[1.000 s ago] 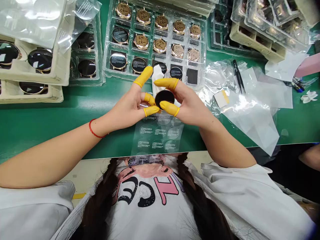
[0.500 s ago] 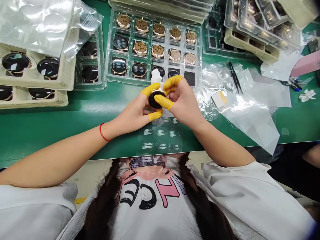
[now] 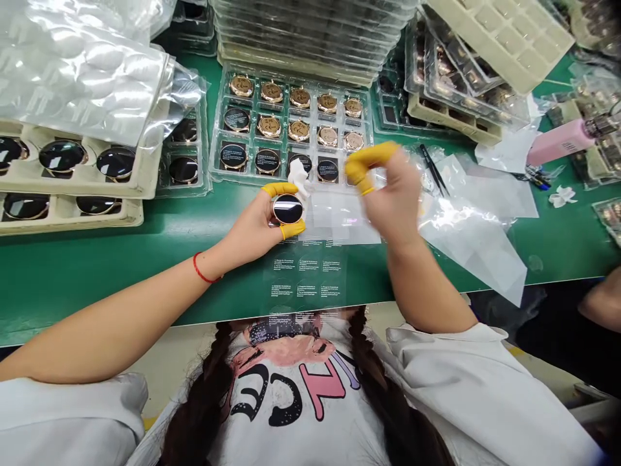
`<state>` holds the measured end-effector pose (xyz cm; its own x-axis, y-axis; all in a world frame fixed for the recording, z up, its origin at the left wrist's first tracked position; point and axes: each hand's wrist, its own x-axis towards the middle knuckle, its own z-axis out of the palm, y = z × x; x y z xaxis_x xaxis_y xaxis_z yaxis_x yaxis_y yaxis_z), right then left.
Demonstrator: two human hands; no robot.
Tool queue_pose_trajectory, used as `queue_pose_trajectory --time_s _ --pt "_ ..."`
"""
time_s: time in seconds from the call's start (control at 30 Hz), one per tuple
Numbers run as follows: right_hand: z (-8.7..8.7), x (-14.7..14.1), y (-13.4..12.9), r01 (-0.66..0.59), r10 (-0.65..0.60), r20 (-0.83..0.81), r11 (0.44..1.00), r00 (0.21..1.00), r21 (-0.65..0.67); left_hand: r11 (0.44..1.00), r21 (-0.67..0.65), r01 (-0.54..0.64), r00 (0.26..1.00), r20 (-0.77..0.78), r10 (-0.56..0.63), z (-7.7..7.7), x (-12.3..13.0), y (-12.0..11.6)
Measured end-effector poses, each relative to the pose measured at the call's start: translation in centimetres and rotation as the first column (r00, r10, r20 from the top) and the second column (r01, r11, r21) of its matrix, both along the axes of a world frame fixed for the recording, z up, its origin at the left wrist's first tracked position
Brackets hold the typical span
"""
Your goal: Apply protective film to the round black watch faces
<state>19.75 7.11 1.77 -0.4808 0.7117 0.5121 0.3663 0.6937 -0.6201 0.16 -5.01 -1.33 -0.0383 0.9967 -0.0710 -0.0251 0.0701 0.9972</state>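
Observation:
My left hand point(image 3: 259, 223), in yellow finger cots, grips a round watch case point(image 3: 288, 209) by its edge, its dark glass face up. A crumpled white tissue point(image 3: 299, 175) sticks up just behind the case, by my left fingertips. To the right, clear of the watch, my right hand point(image 3: 388, 188) is in the air and smeared by motion; its fingers are bent, and whether they hold anything cannot be made out. Behind both hands lies a clear tray point(image 3: 216, 155) of watch cases in rows. Transparent sheets with printed round labels point(image 3: 298, 265) lie near the table's front edge.
Cream trays with dark watch faces point(image 3: 77, 188) are stacked at the left under plastic film point(image 3: 92, 77). Tall stacked trays point(image 3: 310, 32) stand at the back. On the right are black tweezers point(image 3: 433, 169), loose film point(image 3: 480, 226), a pink bottle point(image 3: 560, 142) and another person's arm point(image 3: 601, 301).
My right hand has left the watch and moved right. The watch's face now shows uncovered in my left hand. The view has shifted, so the trays appear lower.

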Motion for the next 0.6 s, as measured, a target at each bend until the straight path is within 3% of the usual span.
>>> queue_pose_trajectory --time_s 0.07,0.1,0.13,0.17,0.2,0.23,0.27,0.33,0.37,0.43,0.47,0.6 --pt "-0.4 3.5 4.3 0.291 -0.297 -0.075 0.953 0.952 -0.077 1.0 -0.021 0.019 1.0 0.021 -0.018 0.1 -0.2 0.0" --pt "-0.8 5.0 6.3 0.468 -0.476 -0.029 0.873 0.879 -0.134 0.999 -0.033 0.04 0.999 0.035 -0.039 0.1 -0.2 -0.1" --pt "-1.2 6.2 7.9 0.616 -0.604 0.121 0.766 0.788 -0.184 0.997 -0.045 0.066 0.997 0.047 -0.064 0.2 -0.3 -0.1" --pt "-1.5 6.9 8.9 0.694 -0.656 0.232 0.701 0.718 -0.167 0.994 -0.054 0.094 0.994 0.058 -0.091 0.2 -0.4 -0.2" --pt "-1.9 7.0 9.4 0.724 -0.68 0.274 0.68 0.681 -0.112 0.991 -0.06 0.122 0.991 0.067 -0.118 0.1 -0.4 -0.2" --pt "-2.1 6.4 9.2 0.696 -0.66 0.276 0.717 0.698 -0.044 0.987 -0.063 0.147 0.987 0.076 -0.142 0.1 -0.4 -0.3" --pt "-2.3 5.3 8.5 0.611 -0.599 0.239 0.791 0.764 0.029 0.984 -0.063 0.165 0.984 0.083 -0.159 0.0 -0.5 -0.3" --pt "-2.6 1.7 6.2 0.324 -0.345 0.187 0.936 0.92 0.135 0.982 -0.058 0.179 0.981 0.091 -0.173 0.0 -0.5 -0.4" --pt "-2.7 -0.3 4.8 0.172 -0.196 0.22 0.977 0.956 0.122 0.983 -0.055 0.174 0.982 0.09 -0.168 0.1 -0.5 -0.4" --pt "-3.2 -3.8 2.6 -0.027 0.009 0.334 0.999 0.942 0.047 0.988 -0.05 0.149 0.986 0.082 -0.145 0.3 -0.4 -0.4" --pt "-3.5 -5.0 1.8 -0.063 0.044 0.387 0.997 0.921 0.035 0.99 -0.05 0.134 0.988 0.078 -0.13 0.5 -0.4 -0.4" --pt "-3.4 -5.7 0.7 -0.079 0.041 0.405 0.994 0.913 0.078 0.995 -0.075 0.072 0.993 0.095 -0.065 0.9 -0.5 -0.2"
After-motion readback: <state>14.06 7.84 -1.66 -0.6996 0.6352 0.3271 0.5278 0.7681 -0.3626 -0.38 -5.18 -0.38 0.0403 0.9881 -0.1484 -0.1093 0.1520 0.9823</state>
